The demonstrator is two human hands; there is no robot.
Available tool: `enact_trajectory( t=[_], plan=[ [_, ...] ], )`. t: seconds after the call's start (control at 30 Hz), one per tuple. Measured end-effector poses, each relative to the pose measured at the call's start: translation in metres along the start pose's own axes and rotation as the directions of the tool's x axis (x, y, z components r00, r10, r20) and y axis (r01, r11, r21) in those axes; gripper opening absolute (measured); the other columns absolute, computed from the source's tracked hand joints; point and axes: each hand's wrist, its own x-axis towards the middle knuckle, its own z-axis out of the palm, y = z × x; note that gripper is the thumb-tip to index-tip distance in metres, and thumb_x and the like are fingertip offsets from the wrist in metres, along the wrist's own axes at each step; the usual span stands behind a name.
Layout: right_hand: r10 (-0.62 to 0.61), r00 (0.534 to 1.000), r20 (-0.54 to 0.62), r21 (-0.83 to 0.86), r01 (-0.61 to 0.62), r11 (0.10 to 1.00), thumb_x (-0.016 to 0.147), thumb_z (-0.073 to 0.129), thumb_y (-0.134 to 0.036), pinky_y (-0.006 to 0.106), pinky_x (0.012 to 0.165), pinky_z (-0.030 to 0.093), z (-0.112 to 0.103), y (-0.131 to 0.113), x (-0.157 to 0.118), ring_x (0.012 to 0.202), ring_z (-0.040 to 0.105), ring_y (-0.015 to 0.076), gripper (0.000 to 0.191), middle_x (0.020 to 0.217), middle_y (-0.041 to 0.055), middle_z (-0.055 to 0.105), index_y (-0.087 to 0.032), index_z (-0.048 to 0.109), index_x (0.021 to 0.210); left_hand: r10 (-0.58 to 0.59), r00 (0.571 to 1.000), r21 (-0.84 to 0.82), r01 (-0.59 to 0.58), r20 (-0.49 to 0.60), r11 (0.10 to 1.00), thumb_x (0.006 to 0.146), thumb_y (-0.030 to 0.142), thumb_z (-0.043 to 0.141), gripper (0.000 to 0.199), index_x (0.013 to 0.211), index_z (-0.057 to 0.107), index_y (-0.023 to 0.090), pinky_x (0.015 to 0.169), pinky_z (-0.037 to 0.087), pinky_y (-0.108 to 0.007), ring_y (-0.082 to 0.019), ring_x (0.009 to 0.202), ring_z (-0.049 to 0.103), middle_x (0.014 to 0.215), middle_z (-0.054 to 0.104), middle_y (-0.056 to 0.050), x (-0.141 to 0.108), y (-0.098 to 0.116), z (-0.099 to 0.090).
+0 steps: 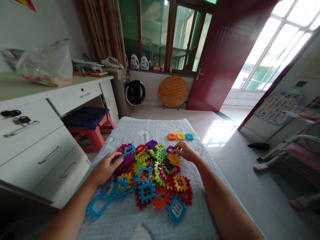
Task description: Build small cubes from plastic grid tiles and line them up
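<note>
A heap of colourful plastic interlocking building blocks (146,173) lies on the cloth-covered surface, many with window-like grids. My left hand (108,165) rests at the heap's left edge, thumb and fingers apart, beside a purple block (128,159). At the upper right edge, my right hand (184,150) has its fingertips closed on a small purple block (171,148), partly hidden by the fingers. Beyond that hand, an orange block (171,136), a yellow block (180,136) and a blue block (189,136) sit in a row, apart from the heap.
A pale blue patterned cloth (197,203) covers the work surface. To the left are a white desk (56,136) with drawers and a red stool (96,138). A washing machine (122,95), a round wooden tabletop (173,91) and a dark red door (225,50) stand farther back.
</note>
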Motion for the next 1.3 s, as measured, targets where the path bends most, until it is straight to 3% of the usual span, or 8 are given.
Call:
enact_trajectory(
  t=[0.17,0.3,0.53,0.7,0.87,1.03,1.17,1.3],
  plan=[
    [0.122,0.989,-0.081,0.261,-0.097,0.96,0.09,0.037,-0.035,0.023,0.056,0.042,0.001,0.011,0.0,0.057,0.055,0.0117,0.033,0.062,0.0,0.059,-0.016,0.061,0.077,0.017,1.0,0.004,-0.017,-0.022,1.0,0.079,0.058,0.05,0.049,0.106,0.063,0.02,0.1,0.044,-0.035,-0.024,0.109,0.06,0.114,0.066,-0.007,-0.001,0.003,-0.001],
    [0.213,0.977,0.004,0.443,-0.192,0.876,0.09,0.035,-0.04,0.021,0.046,0.038,0.008,0.016,0.0,0.045,0.048,0.0105,0.034,0.055,-0.0037,0.054,-0.016,0.059,0.092,0.025,0.999,0.0,-0.025,-0.034,1.0,0.079,0.056,0.05,0.046,0.106,0.063,0.021,0.099,0.045,-0.035,-0.023,0.107,0.061,0.113,0.066,-0.006,-0.002,0.005,-0.001],
    [0.056,0.989,-0.135,-0.042,-0.062,0.997,0.082,0.052,-0.027,0.027,0.068,0.042,0.005,0.013,-0.001,0.071,0.054,0.0146,0.019,0.081,0.0048,0.065,-0.016,0.067,0.081,0.004,0.999,0.009,-0.004,-0.037,1.0,0.078,0.058,0.05,0.048,0.106,0.063,0.022,0.098,0.045,-0.034,-0.023,0.107,0.061,0.113,0.067,-0.005,-0.002,0.006,-0.002],
    [0.105,0.962,-0.25,-0.045,-0.12,0.992,0.077,0.045,-0.015,0.027,0.072,0.043,0.004,0.015,-0.002,0.074,0.055,0.0154,0.023,0.085,0.0053,0.066,-0.017,0.067,0.085,-0.006,1.0,0.0,0.006,-0.021,1.0,0.077,0.06,0.05,0.049,0.107,0.063,0.022,0.099,0.045,-0.034,-0.024,0.108,0.06,0.114,0.067,-0.005,-0.001,0.003,-0.001],
    [0.111,0.992,-0.058,-0.034,-0.113,0.993,0.066,0.05,-0.011,0.024,0.063,0.041,0.009,0.016,-0.003,0.064,0.053,0.0132,0.022,0.072,0.0014,0.064,-0.017,0.069,0.077,-0.01,1.0,-0.017,0.01,-0.006,1.0,0.078,0.06,0.05,0.051,0.108,0.062,0.021,0.099,0.044,-0.036,-0.024,0.109,0.06,0.114,0.066,-0.006,-0.001,0.003,-0.001],
    [0.108,0.988,-0.111,-0.036,-0.113,0.993,0.066,0.051,-0.011,0.024,0.063,0.042,0.01,0.014,-0.004,0.064,0.053,0.0126,0.02,0.076,0.0017,0.064,-0.017,0.067,0.077,0.005,0.999,-0.037,-0.006,-0.036,0.999,0.077,0.061,0.051,0.05,0.105,0.064,0.021,0.097,0.046,-0.036,-0.025,0.106,0.061,0.112,0.067,-0.007,-0.002,0.01,-0.003],
    [0.082,0.98,-0.183,-0.001,-0.084,0.996,0.072,0.053,-0.014,0.025,0.064,0.045,0.007,-0.001,0.006,0.064,0.055,0.0127,0.014,0.078,0.0024,0.065,-0.017,0.065,0.079,0.004,0.999,-0.072,-0.008,-0.052,0.997,0.078,0.059,0.052,0.048,0.105,0.064,0.021,0.092,0.05,-0.035,-0.024,0.102,0.064,0.109,0.069,-0.006,-0.005,0.016,-0.002],
    [-0.068,0.995,-0.067,-0.01,0.068,0.998,0.078,0.055,-0.022,0.028,0.075,0.046,0.008,-0.033,0.031,0.079,0.06,0.0158,0.014,0.085,0.0043,0.068,-0.018,0.068,0.082,-0.01,1.0,-0.103,0.01,-0.003,0.995,0.078,0.057,0.053,0.047,0.107,0.064,0.021,0.088,0.052,-0.034,-0.024,0.1,0.065,0.11,0.069,-0.006,-0.007,0.02,-0.002]
  ],
)
